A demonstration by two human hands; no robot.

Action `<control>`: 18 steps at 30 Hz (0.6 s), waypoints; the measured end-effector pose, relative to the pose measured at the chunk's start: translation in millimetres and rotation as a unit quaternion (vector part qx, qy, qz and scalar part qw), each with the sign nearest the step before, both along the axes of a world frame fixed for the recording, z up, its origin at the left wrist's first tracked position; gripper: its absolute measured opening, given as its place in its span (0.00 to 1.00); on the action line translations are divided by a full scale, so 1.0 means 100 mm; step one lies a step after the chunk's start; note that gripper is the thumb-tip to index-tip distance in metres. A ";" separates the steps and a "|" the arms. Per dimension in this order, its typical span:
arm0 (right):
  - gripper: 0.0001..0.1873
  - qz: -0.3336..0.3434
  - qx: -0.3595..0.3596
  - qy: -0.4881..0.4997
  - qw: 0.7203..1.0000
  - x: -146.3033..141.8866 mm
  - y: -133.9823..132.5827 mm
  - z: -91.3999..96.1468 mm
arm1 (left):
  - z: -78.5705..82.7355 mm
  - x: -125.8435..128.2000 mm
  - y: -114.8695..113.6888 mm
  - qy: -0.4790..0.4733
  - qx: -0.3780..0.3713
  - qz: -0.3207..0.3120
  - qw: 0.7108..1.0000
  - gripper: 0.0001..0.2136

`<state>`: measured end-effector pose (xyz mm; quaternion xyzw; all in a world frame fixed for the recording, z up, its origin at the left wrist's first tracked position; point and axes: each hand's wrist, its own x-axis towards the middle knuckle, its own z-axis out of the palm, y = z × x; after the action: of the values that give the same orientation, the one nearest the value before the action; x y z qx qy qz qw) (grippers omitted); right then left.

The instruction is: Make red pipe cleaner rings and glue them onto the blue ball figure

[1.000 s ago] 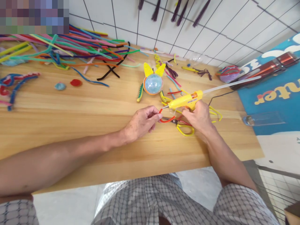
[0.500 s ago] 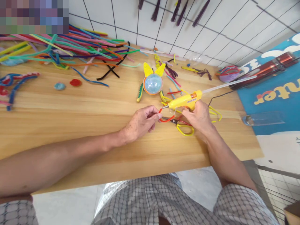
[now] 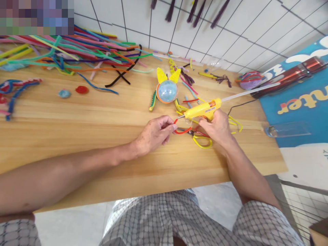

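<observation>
Pinching a red strip (image 3: 183,132) in left hand (image 3: 155,134), clasping glue gun (image 3: 201,109) in right hand (image 3: 218,128), nozzle (image 3: 181,117) perhaps touching strip.

There are five tassels (image 3: 170,13), two yellow ears (image 3: 161,76), one glue gun (image 3: 203,109) and one pair of scissors (image 3: 191,133).

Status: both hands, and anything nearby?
Left hand pinching red pipe cleaner. Right hand gripping glue gun, nozzle at one end. Scissors close by, on table.

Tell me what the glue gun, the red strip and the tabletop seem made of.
Glue gun: probably smooth plastic, evenly yellow; its nozzle looks metallic, gray and shiny. Red strip: perhaps matte chenille over wire, since it holds a curve. Tabletop: wood or wood laminate, smooth, with streaky grain.
</observation>
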<state>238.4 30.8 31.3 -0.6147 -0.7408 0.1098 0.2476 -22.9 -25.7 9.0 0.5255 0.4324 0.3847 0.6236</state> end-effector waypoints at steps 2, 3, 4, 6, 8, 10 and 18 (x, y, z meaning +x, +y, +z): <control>0.04 0.004 -0.003 0.000 1.000 -0.01 -0.01 0.01 | 0.00 0.00 0.00 0.000 0.002 0.000 1.000 0.09; 0.04 0.005 -0.003 -0.001 1.000 -0.02 -0.01 0.01 | 0.01 0.00 0.00 0.000 0.003 -0.001 1.000 0.09; 0.05 0.004 -0.003 -0.002 1.000 -0.03 -0.01 0.01 | 0.01 0.00 0.00 0.001 0.003 0.000 1.000 0.09; 0.06 0.002 -0.001 -0.003 1.000 -0.04 0.00 0.01 | 0.00 0.00 0.00 0.003 0.003 0.001 1.000 0.09; 0.06 -0.004 0.003 -0.002 1.000 -0.03 0.01 0.00 | 0.00 0.00 0.00 0.004 0.001 0.002 1.000 0.09; 0.05 -0.009 0.004 -0.002 1.000 0.00 0.01 0.00 | 0.00 0.01 0.00 0.002 -0.001 0.003 1.000 0.09; 0.06 0.005 0.002 -0.006 1.000 -0.01 0.00 0.00 | 0.00 0.00 0.00 0.008 0.000 -0.005 1.000 0.10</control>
<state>237.0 31.1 31.6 -0.6110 -0.7457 0.1063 0.2436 -23.3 -25.3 9.4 0.5308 0.4347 0.3769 0.6223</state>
